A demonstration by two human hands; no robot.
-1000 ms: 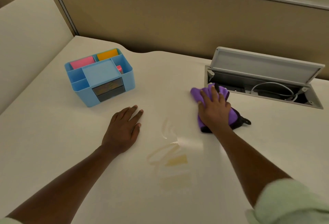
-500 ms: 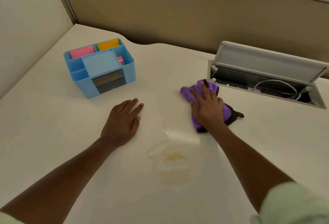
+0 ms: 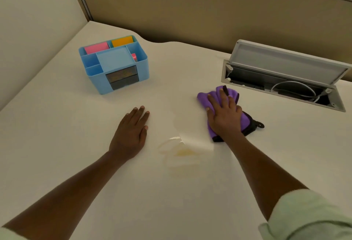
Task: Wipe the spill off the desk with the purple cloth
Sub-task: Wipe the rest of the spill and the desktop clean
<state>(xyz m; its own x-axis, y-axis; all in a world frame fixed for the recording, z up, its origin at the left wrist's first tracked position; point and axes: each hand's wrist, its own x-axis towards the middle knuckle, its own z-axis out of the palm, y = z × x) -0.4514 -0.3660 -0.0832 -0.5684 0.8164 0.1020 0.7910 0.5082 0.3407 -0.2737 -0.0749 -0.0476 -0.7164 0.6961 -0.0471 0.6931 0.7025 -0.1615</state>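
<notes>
A yellowish spill point(image 3: 183, 151) with smeared streaks lies on the cream desk point(image 3: 57, 135), between my two arms. The purple cloth point(image 3: 204, 96), edged in black with a small loop, is crumpled flat on the desk just right of and beyond the spill. My right hand point(image 3: 223, 115) presses down on the cloth with fingers spread, covering most of it. My left hand point(image 3: 131, 131) rests flat on the desk left of the spill, holding nothing.
A blue desk organiser point(image 3: 114, 64) with pink and orange pads stands at the back left. An open cable hatch point(image 3: 282, 81) with its lid raised and white cables inside sits at the back right, close to the cloth. A beige partition point(image 3: 190, 7) backs the desk.
My right hand has slid the cloth leftward and nearer, away from the cable hatch toward the spill. The spill's upper streaks look fainter. My left hand has stayed put.
</notes>
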